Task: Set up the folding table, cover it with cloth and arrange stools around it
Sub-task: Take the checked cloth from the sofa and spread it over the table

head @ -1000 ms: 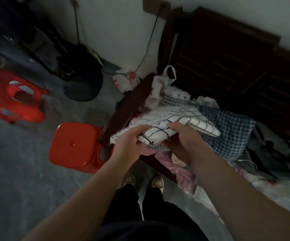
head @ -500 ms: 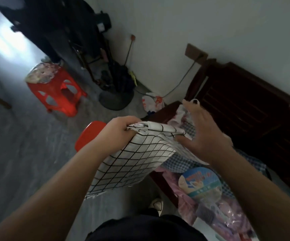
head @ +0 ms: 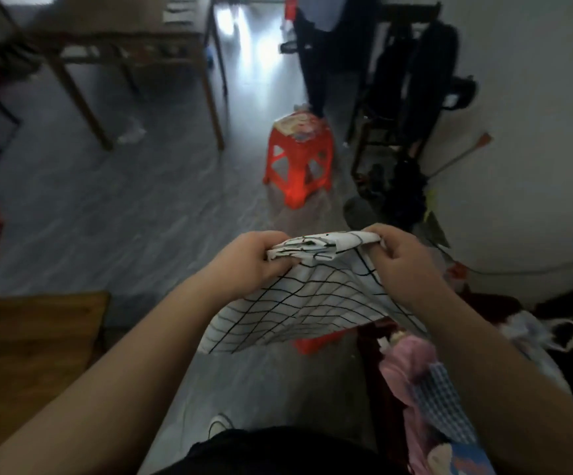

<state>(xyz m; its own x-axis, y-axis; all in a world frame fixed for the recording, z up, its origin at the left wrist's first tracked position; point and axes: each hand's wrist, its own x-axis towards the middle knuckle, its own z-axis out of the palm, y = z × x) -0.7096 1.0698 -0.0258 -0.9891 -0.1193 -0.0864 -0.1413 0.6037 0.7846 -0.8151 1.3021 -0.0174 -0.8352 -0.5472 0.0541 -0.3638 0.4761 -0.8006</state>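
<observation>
In the head view both hands are clamped on the top edge of the white cloth (head: 299, 303) with its black grid. The left hand (head: 251, 265) bunches several folded layers in its curled fingers, and the right hand (head: 405, 265) pinches the edge just beside it, so the hands sit close together. The rest of the cloth hangs down between the forearms in the air, over the floor and in front of a red stool (head: 316, 342) that is mostly hidden behind it. A second red stool (head: 299, 162) stands further off on the grey floor. A wooden tabletop (head: 34, 337) at the lower left is probably the surface to be covered. To open the cloth well, I would let the left hand release its layers one at a time. The right hand should slide outward along the same edge until it finds a corner, keeping the hem off the floor, and only then should the cloth be carried to the tabletop. Compared with half a second ago, the right hand, then open and reaching, has taken hold of the cloth. The view has also swung from the wall and dark headboard toward the open room. A second ago the cloth was a compact folded bundle held over the pile of clothes (head: 405, 365).
</observation>
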